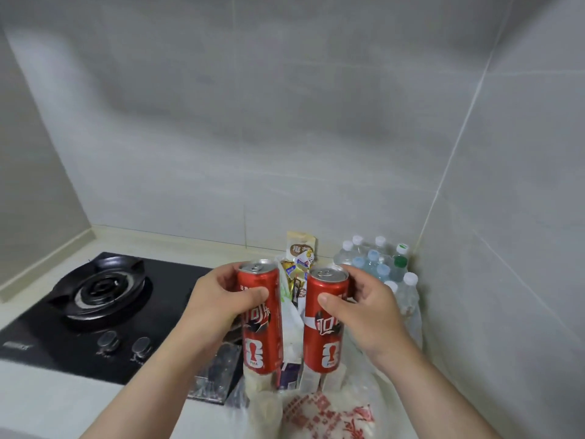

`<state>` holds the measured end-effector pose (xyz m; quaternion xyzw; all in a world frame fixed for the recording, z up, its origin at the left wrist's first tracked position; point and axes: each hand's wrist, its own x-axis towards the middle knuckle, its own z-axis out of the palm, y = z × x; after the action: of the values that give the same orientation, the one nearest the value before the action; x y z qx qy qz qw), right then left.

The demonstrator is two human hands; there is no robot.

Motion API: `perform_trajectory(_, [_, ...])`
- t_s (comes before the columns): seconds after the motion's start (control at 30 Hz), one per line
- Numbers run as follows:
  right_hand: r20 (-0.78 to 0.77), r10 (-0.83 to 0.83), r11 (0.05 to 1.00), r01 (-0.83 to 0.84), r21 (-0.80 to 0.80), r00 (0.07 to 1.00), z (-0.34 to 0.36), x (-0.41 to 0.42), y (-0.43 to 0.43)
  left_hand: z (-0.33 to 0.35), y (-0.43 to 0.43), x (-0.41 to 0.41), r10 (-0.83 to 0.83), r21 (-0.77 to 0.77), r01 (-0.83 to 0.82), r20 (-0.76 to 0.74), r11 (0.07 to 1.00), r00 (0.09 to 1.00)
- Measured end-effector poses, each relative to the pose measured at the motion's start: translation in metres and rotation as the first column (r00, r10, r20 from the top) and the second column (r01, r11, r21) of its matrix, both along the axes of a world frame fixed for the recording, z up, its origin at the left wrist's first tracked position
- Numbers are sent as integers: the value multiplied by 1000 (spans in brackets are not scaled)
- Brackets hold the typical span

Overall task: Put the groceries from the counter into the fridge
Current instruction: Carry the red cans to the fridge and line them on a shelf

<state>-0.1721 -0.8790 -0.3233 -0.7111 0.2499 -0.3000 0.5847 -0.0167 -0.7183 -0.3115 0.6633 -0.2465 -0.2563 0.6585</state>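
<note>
Left hand (218, 301) grips the left red can (263, 331) and right hand (370, 315) the right red can (323, 334), both upright over the grocery bag (332, 413) on the worktop (47, 407) (one apiece, we judge, halves our trips to the unseen fridge).

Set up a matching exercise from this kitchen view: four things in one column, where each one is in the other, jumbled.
Things
1. left can
2. water bottles
3. burner
4. right can

Places
a. on the black hob, at the left
b. gripped by the right hand
c. clustered at the far right
d. gripped by the left hand

Pairs: 1-d, 2-c, 3-a, 4-b
</note>
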Motion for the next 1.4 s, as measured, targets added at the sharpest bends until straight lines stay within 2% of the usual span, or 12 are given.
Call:
perform_trajectory(0.43, [7,78,991,-77,-105,997,21,70,84,10,110,53,140,2,-140,75,990,987])
perform_trajectory(0.7, [14,244,960,-240,-142,970,27,123,136,13,188,73,349,28,-354,114,935,930])
perform_trajectory(0.87, [-8,406,904,-403,-141,914,28,151,160,18,225,70,508,18,-516,146,856,849])
perform_trajectory(1.0, [-20,534,833,-530,-160,845,30,172,174,23,245,58,638,18,-650,174,760,750])
perform_trajectory(1.17, [-32,682,718,-676,-166,731,32,187,185,26,261,37,771,25,-786,180,618,612])
perform_trajectory(1.4, [-41,841,524,-832,-184,539,35,196,200,32,270,-8,879,8,-890,155,455,451])
